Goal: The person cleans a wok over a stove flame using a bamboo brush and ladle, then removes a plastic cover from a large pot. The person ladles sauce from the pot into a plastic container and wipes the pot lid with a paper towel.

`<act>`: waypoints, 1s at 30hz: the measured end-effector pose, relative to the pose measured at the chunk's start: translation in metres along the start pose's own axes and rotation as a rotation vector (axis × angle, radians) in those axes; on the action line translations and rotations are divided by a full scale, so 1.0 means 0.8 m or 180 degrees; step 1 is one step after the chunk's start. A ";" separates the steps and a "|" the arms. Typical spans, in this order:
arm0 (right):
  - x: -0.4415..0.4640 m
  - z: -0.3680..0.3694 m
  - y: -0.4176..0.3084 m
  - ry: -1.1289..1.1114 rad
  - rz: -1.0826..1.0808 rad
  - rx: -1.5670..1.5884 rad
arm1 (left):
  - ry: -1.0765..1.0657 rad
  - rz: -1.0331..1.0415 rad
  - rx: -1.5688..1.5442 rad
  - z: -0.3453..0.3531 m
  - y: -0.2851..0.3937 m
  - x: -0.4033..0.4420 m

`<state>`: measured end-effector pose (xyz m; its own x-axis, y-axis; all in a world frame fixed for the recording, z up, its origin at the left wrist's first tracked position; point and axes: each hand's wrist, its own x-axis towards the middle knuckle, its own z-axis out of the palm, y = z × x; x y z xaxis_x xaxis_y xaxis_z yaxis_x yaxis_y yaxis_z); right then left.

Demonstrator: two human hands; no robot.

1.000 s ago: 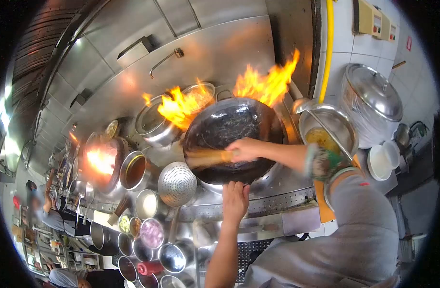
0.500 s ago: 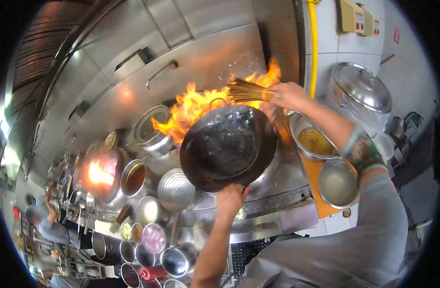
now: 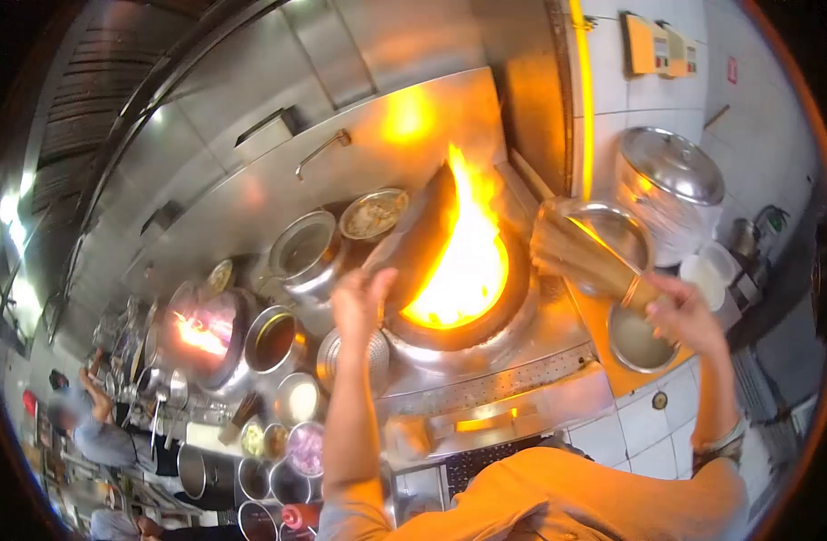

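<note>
Wok face: the wok point(image 3: 421, 230) stands steeply tilted; flame glare obscures its inner side.
Brush bristles: motion-blurred; the brush point(image 3: 587, 256) covers part of the bowl point(image 3: 648, 248).
Left fingertips: partly hidden, exact hold hard to make out.
Flames: two, the large flame point(image 3: 463, 270) and the far flame point(image 3: 200, 334).
Woks in hand: one.
Brushes: one.
Left hand point(image 3: 358, 302): grasping the wok's near edge.
Right hand point(image 3: 689, 316): closed around the brush handle.
Wok position: just beyond the left hand, well apart from the right.
</note>
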<state>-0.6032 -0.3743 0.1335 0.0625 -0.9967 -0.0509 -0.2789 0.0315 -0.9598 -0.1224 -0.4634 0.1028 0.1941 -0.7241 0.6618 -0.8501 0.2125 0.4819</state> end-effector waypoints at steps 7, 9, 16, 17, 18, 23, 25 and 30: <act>-0.017 0.138 0.180 0.0194 0.0772 -0.0559 | 0.0468 -0.0676 -0.0985 -0.040 -0.060 0.115; -0.002 0.174 0.252 0.0895 -0.0103 -0.1391 | 0.0342 -0.0983 -0.1180 -0.056 -0.049 0.132; -0.023 0.186 0.176 0.0818 -0.0582 -0.2868 | 0.0330 -0.0922 -0.1427 -0.026 -0.036 0.093; -0.032 0.185 0.155 0.0125 -0.0446 -0.2216 | 0.0283 -0.0950 -0.1058 -0.022 -0.033 0.083; -0.033 0.187 0.142 -0.0548 -0.0300 -0.1551 | 0.0118 -0.1122 -0.1060 -0.019 -0.028 0.070; -0.056 0.243 0.154 -0.2172 -0.0373 -0.1114 | -0.0025 -0.0650 -0.0362 -0.005 0.007 0.013; -0.052 0.275 0.183 -0.2812 -0.0347 -0.1214 | -0.0185 -0.0133 -0.0110 0.009 0.016 -0.013; -0.054 0.371 0.299 -0.4091 -0.0301 -0.0672 | -0.0394 0.0847 0.0293 0.082 0.030 -0.118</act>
<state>-0.3880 -0.3016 -0.1759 0.9227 -0.2077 -0.3247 -0.3600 -0.1636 -0.9185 -0.1930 -0.4330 0.0140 -0.0977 -0.7267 0.6799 -0.9050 0.3492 0.2431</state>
